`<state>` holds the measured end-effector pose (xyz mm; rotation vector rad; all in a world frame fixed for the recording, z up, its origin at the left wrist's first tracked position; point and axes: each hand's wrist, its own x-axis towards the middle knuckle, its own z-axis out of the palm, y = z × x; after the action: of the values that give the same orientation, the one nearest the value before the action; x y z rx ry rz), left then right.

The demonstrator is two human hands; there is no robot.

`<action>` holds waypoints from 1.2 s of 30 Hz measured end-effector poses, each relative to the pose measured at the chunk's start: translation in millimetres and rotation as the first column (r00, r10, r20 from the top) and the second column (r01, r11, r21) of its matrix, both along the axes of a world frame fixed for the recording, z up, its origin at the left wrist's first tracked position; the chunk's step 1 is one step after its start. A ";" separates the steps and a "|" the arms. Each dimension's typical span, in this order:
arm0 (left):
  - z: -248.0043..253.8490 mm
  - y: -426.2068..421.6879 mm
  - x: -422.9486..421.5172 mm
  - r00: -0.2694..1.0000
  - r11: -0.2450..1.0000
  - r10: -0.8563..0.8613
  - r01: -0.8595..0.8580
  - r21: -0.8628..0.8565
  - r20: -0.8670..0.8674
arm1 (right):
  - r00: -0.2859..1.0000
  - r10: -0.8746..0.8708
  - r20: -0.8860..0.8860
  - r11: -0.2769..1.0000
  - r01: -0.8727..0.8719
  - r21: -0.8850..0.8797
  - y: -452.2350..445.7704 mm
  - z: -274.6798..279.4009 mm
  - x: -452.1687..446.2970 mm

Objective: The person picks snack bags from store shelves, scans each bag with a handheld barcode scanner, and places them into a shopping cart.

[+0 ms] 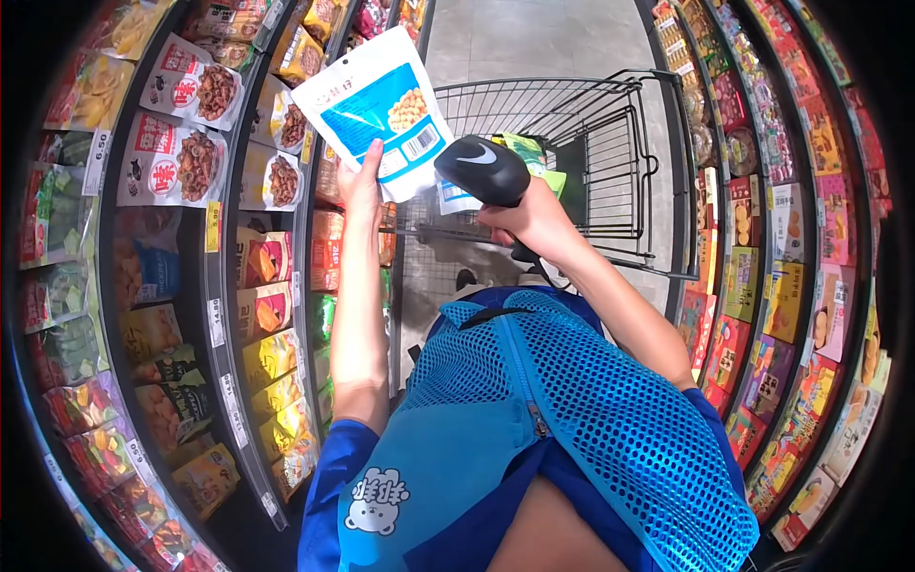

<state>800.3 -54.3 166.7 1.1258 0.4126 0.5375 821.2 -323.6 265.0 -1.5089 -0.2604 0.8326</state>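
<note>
My left hand [361, 181] grips the lower edge of a white and blue snack pouch [379, 110], its thumb on the front. A picture of nuts or beans and a barcode show on the pouch's face. In my right hand [534, 221] is a black barcode scanner [483, 170], with its head turned toward the pouch, close to the barcode corner. Whether the scanner touches the pouch I cannot tell. Behind both hands stands a wire shopping cart [624, 153]. A green packet [524, 150] lies in it, partly hidden by the scanner.
Shelves of bagged snacks [178, 157] with price tags [212, 227] rise close on the left. On the right, more shelves hold boxed goods [783, 300]. Grey tiled floor [534, 38] runs between them, beyond the cart.
</note>
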 end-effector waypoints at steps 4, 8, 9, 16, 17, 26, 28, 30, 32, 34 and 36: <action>-3.7 2.1 -0.3 1.000 1.000 0.013 -0.013 0.004 -0.003 | 1.000 -0.003 -0.013 1.000 0.003 -0.017 -13.4 10.4 -5.8; -7.2 6.5 -2.1 1.000 1.000 0.006 -0.005 0.010 -0.013 | 0.998 -0.037 -0.055 0.999 0.037 -0.011 -29.4 10.3 -15.4; -7.7 8.0 -2.3 1.000 1.000 0.015 -0.015 0.011 -0.022 | 0.997 -0.046 -0.064 0.999 0.047 0.005 -32.2 10.4 -16.0; -12.9 6.0 0.0 0.986 0.984 0.100 -0.078 0.160 -0.131 | 0.973 -0.219 0.071 0.972 0.224 -0.071 -57.1 -14.7 -13.3; -20.2 5.3 -1.7 0.972 0.970 0.118 -0.069 0.234 -0.202 | 0.956 -0.256 0.144 0.955 0.273 -0.116 -67.5 -26.6 -15.8; -197.3 -38.8 7.4 0.835 0.970 -0.007 0.140 0.200 -0.550 | 0.875 -0.479 0.078 0.761 0.458 -0.460 -153.1 -78.9 -87.3; -198.1 -57.1 18.5 0.803 0.973 -0.073 0.186 0.134 -0.591 | 0.839 -0.543 0.027 0.741 0.494 -0.455 -163.6 -81.5 -103.1; -205.6 -63.5 30.1 0.770 0.955 -0.189 0.289 0.070 -0.610 | 0.816 -0.576 0.036 0.698 0.515 -0.497 -169.2 -80.5 -113.7; -200.4 -63.4 35.2 0.687 0.915 -0.237 0.396 0.080 -0.687 | 0.804 -0.593 0.038 0.683 0.528 -0.505 -173.6 -86.1 -120.9; -266.0 -47.8 31.4 0.600 0.834 -0.032 0.456 0.309 -0.799 | 0.807 -0.588 0.053 0.677 0.527 -0.514 -172.4 -87.9 -119.7; -253.2 -37.4 20.2 0.547 0.696 0.130 0.544 0.469 -0.827 | 0.819 -0.569 0.069 0.678 0.515 -0.524 -175.3 -104.0 -116.5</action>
<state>820.6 -91.7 -86.5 2.1621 0.9076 -0.1842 704.7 -498.9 161.0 -1.9044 0.5333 0.4967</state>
